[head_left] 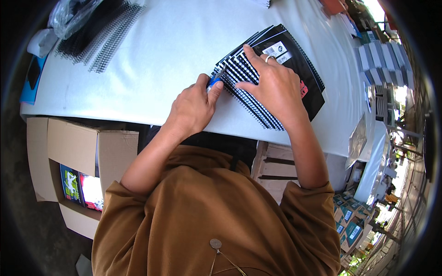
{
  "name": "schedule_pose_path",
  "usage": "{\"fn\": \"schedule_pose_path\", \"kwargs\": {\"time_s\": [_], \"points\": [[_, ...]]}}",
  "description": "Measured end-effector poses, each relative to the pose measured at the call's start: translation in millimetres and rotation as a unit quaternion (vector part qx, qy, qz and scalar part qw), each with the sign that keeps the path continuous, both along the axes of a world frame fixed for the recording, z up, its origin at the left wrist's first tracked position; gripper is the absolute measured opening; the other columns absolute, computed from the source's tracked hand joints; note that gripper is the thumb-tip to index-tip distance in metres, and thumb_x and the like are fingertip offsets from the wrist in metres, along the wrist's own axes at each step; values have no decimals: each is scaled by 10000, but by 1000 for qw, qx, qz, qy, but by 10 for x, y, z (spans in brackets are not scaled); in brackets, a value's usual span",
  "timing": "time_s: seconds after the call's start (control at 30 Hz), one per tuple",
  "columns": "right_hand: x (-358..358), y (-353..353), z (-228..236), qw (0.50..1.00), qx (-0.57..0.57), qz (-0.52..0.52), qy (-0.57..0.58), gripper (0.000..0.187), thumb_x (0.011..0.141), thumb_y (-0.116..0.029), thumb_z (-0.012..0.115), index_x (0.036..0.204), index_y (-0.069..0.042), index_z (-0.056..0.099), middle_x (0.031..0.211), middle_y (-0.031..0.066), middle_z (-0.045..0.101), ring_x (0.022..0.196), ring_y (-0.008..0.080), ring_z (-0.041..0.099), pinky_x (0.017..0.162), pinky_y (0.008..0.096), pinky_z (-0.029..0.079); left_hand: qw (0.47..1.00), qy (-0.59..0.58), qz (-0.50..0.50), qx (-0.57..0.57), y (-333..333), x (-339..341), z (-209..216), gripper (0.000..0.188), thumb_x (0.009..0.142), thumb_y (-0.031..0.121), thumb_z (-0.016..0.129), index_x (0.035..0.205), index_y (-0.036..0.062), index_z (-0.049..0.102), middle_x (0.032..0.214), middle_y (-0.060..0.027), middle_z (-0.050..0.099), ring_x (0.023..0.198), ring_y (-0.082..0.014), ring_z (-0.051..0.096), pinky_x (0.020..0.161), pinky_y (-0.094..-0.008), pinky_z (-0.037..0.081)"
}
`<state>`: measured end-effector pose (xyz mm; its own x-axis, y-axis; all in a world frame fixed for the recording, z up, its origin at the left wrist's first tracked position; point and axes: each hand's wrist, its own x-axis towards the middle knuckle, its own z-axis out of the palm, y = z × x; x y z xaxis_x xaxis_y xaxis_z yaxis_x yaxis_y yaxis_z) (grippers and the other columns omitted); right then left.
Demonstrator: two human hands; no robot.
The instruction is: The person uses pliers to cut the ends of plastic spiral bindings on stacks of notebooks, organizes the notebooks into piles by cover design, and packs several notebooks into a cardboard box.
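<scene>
"Two bare hands are shown over a white-covered table [179, 41]. What is held by the left hand [195, 106]?"

"A small blue-handled tool [213, 84], gripped between the thumb and the curled fingers, just off the centre towards eleven o'clock. Its metal tip is pointed towards one o'clock, up at the wire-bound edge of the stacked notebooks [295, 51]. Whether any wire is nipped by it cannot be told."

"And by the right hand [277, 87]?"

"Nothing is seen to be clasped there. That hand is laid over the black top cover, between one and two o'clock, with thumb and forefinger spread wide apart. The forefinger is aimed towards eleven, and a ring [270, 59] is worn on the finger beside it."

"How are the notebooks arranged?"

"They are slightly fanned, between one and two o'clock, so that several bindings are exposed side by side along the seven-to-eight o'clock edge. The top cover is marked with white labels [275, 49] and red print [303, 89]."

"What else is set around?"

"Between ten and eleven, wire coils [113, 39] are heaped beside bunched clear plastic [69, 18]. At nine, below the table's edge, an open cardboard box [72, 143] is placed, with colourful printed covers [71, 185] visible inside."
</scene>
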<state>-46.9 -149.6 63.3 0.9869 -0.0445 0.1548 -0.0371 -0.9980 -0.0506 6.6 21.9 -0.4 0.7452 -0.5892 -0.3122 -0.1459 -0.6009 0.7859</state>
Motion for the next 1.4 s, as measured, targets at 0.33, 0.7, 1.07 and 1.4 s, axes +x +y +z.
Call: {"fn": "schedule_pose_path", "kwargs": {"time_s": [0.33,0.7,1.07,1.4], "points": [[-23,104,-34,997,-68,15,-20,725,614,-239,796,1245,-45,496,912,100,614,712,239,649,578,304,527,587,688,-77,-420,207,202,-425,579,959,519,259,1059,20,536,854,-167,618,781,-288,626,715,-444,523],[-18,46,-5,999,-40,29,0,706,634,-211,787,1247,-28,489,903,123,616,706,255,648,585,321,527,719,613,23,-327,167,171,-232,571,964,502,255,1088,17,529,780,-112,575,691,-220,603,658,-368,541],[81,-196,-19,998,-19,59,7,756,608,-329,796,1259,-84,501,832,114,622,724,262,643,615,342,521,849,484,30,-212,172,128,-143,544,960,486,297,1076,11,537,921,-170,639,841,-324,644,690,-448,527],[97,-168,29,998,11,35,55,791,612,-308,799,1304,-109,473,1029,221,615,894,335,627,760,385,512,993,113,-14,35,81,172,-124,554,968,465,296,1058,-20,548,833,-152,624,754,-236,636,673,-377,526]]}}
